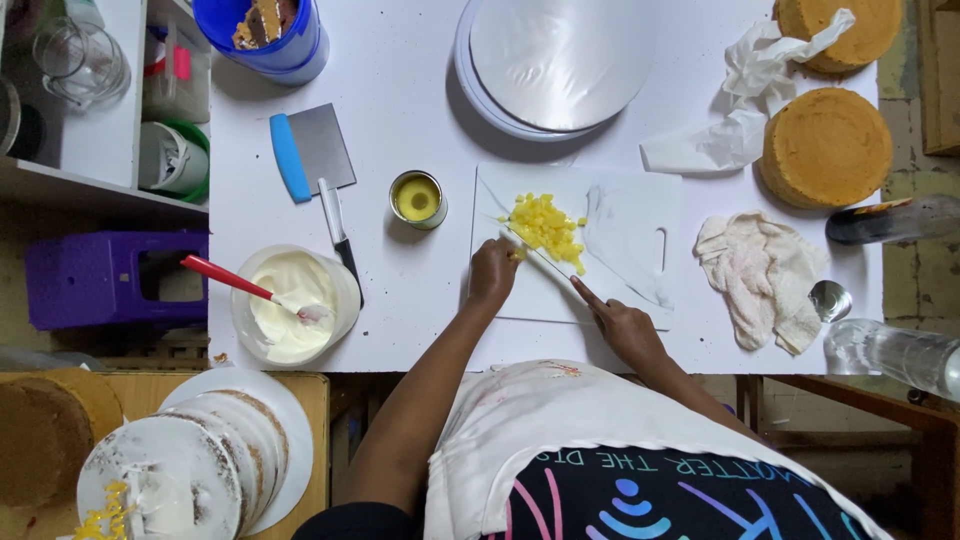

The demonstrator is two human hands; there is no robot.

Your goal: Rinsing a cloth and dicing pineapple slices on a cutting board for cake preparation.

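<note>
Right hand (628, 328) is wrapped shut around a knife (545, 262), index finger riding along the spine to steer the blade, which slants up across the white cutting board (625, 235) into the heap of diced yellow fruit (545, 228). Left hand (492, 272) sits at the board's near-left edge, fingers curled onto the cubes nearest the blade, pinning them so they don't scatter. Just left of the board, an opened tin (417, 199) stands within easy reach.
</note>
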